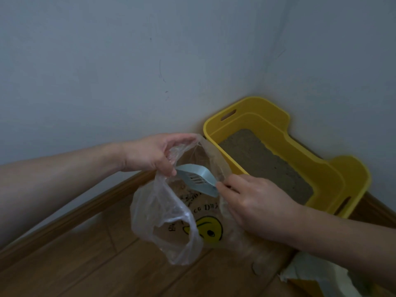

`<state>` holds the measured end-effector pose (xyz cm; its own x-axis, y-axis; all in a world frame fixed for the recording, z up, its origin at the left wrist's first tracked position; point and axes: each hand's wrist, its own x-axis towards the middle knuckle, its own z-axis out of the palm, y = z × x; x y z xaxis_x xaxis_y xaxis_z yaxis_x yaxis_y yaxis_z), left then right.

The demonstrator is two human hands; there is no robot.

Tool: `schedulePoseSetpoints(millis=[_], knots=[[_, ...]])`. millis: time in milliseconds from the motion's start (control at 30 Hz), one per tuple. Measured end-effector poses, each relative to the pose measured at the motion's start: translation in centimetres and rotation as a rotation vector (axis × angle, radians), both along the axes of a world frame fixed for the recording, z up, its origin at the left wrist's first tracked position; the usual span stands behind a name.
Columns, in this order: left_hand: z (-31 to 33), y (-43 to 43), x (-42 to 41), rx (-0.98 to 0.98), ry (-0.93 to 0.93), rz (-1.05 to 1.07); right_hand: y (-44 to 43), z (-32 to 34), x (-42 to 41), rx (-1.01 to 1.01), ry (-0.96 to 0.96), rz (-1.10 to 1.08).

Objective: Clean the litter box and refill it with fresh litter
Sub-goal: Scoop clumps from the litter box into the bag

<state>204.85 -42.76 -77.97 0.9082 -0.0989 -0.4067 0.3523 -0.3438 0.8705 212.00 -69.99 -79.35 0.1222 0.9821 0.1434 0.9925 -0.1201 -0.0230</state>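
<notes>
Two hands, left hand (150, 154) gripping bag (169, 213), right hand (255, 202) holding scoop (196, 179)

Dim room corner, low flat light.
Pale grey-white walls (107, 61) meeting at right, faintly scuffed; brown wooden skirting board (85, 209) along the base; wood-plank floor (96, 273) below.

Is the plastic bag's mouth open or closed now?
Open. The left hand holds the rim of the plastic bag up, and the grey scoop, held by the right hand, reaches into its mouth.

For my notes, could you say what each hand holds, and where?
Left hand: plastic bag, by its rim. Right hand: litter scoop, by its handle end.
</notes>
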Motion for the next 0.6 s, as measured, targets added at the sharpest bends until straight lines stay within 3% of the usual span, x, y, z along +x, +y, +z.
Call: schedulePoseSetpoints(millis=[367,600], knots=[[0.1,0.3,0.3,-0.031,-0.014,0.017,-0.2,0.8,0.8,0.107,0.044,-0.023],[-0.4,0.9,1.2,-0.028,-0.047,0.048,-2.2,2.6,3.5,0.332,0.095,-0.243]])
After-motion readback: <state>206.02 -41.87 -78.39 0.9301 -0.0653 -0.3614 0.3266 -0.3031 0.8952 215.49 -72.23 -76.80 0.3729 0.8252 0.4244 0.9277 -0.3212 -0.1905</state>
